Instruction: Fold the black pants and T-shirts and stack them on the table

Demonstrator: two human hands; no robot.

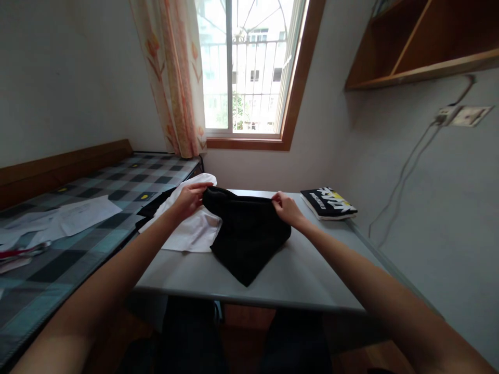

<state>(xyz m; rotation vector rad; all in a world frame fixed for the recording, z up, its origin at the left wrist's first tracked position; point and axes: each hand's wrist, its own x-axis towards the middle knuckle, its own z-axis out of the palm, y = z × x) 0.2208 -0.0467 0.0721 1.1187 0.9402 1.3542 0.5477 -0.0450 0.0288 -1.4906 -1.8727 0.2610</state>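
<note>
A black garment [249, 234] hangs over the table between my hands, its lower part coming down to a point near the front edge. I cannot tell what kind of garment it is. My left hand [191, 200] pinches its upper left corner. At the upper right edge, my right hand [286, 208] grips it between thumb and fingers. White clothing [195, 231] lies spread on the table under and behind my left hand, partly hidden by my forearm and the black garment. Some black cloth [158, 202] shows beside the white clothing at the left.
A small folded stack of clothes with a black printed top [329, 202] rests at the table's back right corner. The grey-white table [323, 280] adjoins a checked bed [97, 182] with papers [78, 215] on it. Wall shelves [421, 47] overhang at the upper right.
</note>
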